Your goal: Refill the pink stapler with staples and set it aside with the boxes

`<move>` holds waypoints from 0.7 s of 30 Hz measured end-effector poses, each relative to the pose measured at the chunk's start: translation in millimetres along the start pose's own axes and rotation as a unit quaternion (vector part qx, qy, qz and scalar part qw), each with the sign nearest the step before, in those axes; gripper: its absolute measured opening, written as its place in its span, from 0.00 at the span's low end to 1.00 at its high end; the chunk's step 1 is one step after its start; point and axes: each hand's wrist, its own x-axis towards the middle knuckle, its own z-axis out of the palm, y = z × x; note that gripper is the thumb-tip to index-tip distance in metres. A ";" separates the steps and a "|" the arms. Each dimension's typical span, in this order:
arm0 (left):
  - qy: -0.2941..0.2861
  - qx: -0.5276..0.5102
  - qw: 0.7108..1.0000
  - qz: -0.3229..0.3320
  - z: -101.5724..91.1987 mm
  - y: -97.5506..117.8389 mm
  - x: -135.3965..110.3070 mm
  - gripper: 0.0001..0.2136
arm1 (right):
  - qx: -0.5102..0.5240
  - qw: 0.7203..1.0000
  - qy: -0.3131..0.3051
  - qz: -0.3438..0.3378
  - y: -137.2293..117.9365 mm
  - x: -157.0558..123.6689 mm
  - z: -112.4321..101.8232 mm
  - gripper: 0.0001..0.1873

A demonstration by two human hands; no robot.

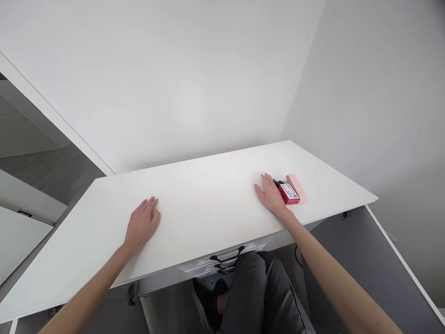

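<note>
My left hand [142,222] lies flat, palm down, on the white tabletop [208,199], left of centre, with fingers stretched out and nothing under them. My right hand [270,194] also rests flat and open on the tabletop toward the right side. Just beside its fingers lies a small red box with a white label [289,193], with a small black object [279,183] at its far end. A pale pink flat piece [298,186] lies against the red box on the far right side. The right hand is next to the box, not gripping it.
White walls rise behind and to the right of the table. Below the front edge are drawers with dark handles [226,257] and my knee in dark trousers [259,287]. A white cabinet panel [21,232] stands at the left over a grey floor.
</note>
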 end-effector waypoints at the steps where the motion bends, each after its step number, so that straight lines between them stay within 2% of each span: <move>1: -0.001 0.002 1.000 0.001 0.1 -0.2 0.1 0.27 | 0.000 1.000 0.001 0.005 -0.6 -0.3 -1.3 0.36; 7: -0.006 0.004 1.000 0.003 1.2 -1.7 0.9 0.27 | 0.006 1.000 0.000 0.017 -10.0 -4.8 -9.1 0.32; 14: -0.009 0.005 1.000 -0.001 2.3 -0.5 1.9 0.27 | 0.036 0.995 -0.044 -0.078 -3.3 -24.8 -23.6 0.30; 21: -0.009 -0.003 1.000 0.004 1.4 -0.2 1.0 0.28 | 0.047 0.992 -0.066 -0.093 8.5 -33.1 -33.8 0.29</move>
